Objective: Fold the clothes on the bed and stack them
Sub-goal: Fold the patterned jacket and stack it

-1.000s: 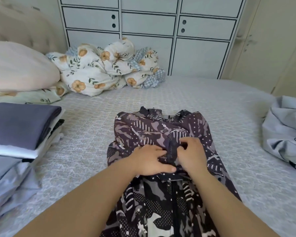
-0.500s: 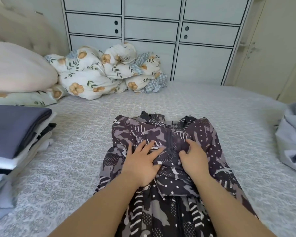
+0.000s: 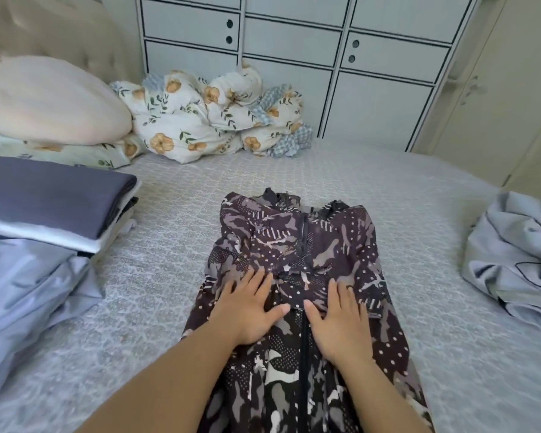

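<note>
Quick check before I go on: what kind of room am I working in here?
A bedroom, most likely: a bed with a padded headboard, a pillow and a bunched floral quilt, with white wardrobe doors behind.

Dark purple-brown patterned garment (image 3: 297,245) — camouflage blotches in grey, mauve and white, with white dots and short stripes, plus a black zip down the middle. Pale grey bedspread (image 3: 372,189) with a fine lattice print. Slate-purple folded cloth on top of the stack (image 3: 44,195), white beneath, light blue lower down. Crumpled pale blue garment (image 3: 512,254) with dark piping. White quilt (image 3: 206,117) with orange flowers and green leaves — blue-and-white check underside. Peach-cream pillow (image 3: 47,98). White cabinet (image 3: 294,57) edged with dark lines.
</note>
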